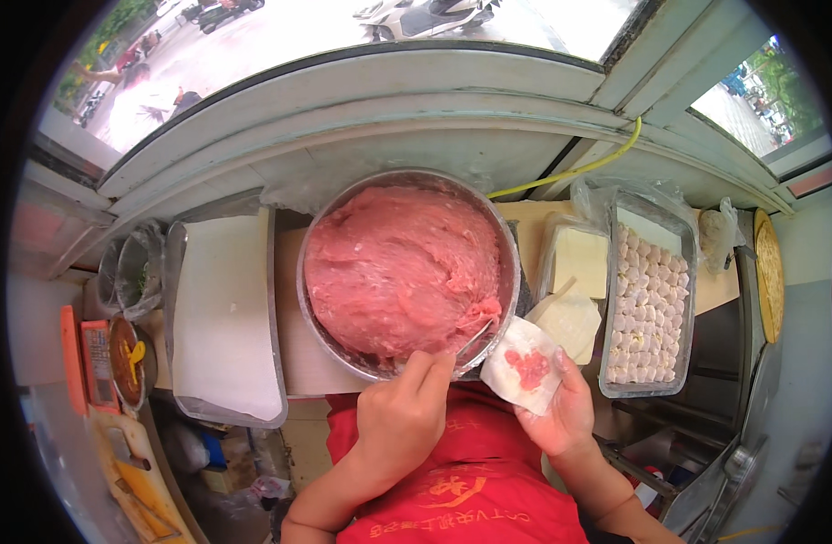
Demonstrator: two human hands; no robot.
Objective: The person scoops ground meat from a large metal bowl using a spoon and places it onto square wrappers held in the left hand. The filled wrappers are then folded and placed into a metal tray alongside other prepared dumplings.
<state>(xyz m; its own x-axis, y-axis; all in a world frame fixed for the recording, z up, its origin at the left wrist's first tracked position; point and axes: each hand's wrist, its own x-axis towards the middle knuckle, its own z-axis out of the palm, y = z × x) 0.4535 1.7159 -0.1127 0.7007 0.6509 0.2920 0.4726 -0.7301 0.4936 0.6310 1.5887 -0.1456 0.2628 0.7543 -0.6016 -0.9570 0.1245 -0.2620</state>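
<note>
Below the rim of a large metal bowl [511, 272], my left hand [405, 408] is closed around a thin metal spatula [475, 340], its tip in the raw minced meat [399, 265] heaped inside. A thin pale dough wrapper [501, 377] lies across the fingers of my right hand [562, 411], just right of the bowl, with a smear of pink meat [528, 367] on it. More wrappers [569, 319] lie loose beyond that hand, near a square stack of wrappers [579, 262] in a clear container. The spatula's handle is mostly hidden in my left fist.
On the right, a metal tray [688, 326] holds rows of filled dumplings [647, 313]. A paper-lined tray [229, 313] stands left of the bowl. Farther left are bagged containers [140, 268], an orange scale [99, 367] and a pot with a yellow spoon [135, 357]. A window wall runs behind the counter.
</note>
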